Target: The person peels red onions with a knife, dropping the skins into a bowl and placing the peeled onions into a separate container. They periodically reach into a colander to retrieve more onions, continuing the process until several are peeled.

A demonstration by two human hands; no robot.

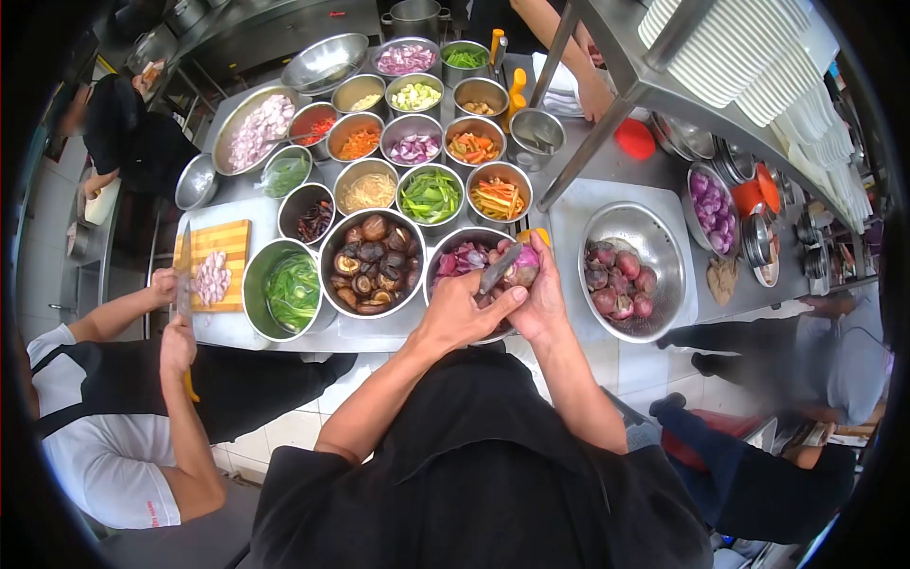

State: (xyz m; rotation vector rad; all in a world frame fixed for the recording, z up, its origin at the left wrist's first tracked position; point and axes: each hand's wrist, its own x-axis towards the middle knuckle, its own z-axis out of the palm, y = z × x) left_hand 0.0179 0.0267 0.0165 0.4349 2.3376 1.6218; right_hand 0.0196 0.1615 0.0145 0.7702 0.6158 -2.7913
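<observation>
My left hand (464, 311) is closed around a small knife (499, 269); its grey blade points up to the right and its handle is hidden in my grip. My right hand (540, 299) is wrapped round a red onion (521, 270), with the blade lying against it. Both hands are over a metal pot (438, 248) containing red onion pieces and peel. Right of them, a steel colander (654, 256) holds several whole red onions (621, 280). On the left stands a pot of dark mushrooms (373, 261).
Metal containers of cut vegetables crowd the table's middle, among them green peppers (429, 194). At left, a co-worker cuts pale pink pieces (211, 277) on a wooden board (232, 247). A shelf post (592, 152) rises right of the pots. Plates (725, 47) stand above.
</observation>
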